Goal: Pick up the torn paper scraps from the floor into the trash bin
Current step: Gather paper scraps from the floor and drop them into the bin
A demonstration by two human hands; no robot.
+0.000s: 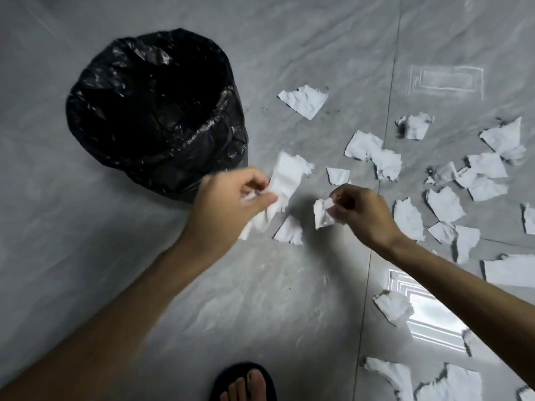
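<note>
Head view: left hand [231,195] pinched shut on a long crumpled scrap [285,183], right hand [359,211] pinched shut on a small scrap [322,213]. Both raised over grey tiled floor [115,270], just right of black-lined trash bin [153,111]. More torn paper scraps [443,204] strewn rightward; sandalled foot [246,383] below

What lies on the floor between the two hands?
Head view: bare grey floor in shadow between the left hand and right hand; one loose scrap sits just below that gap.
</note>
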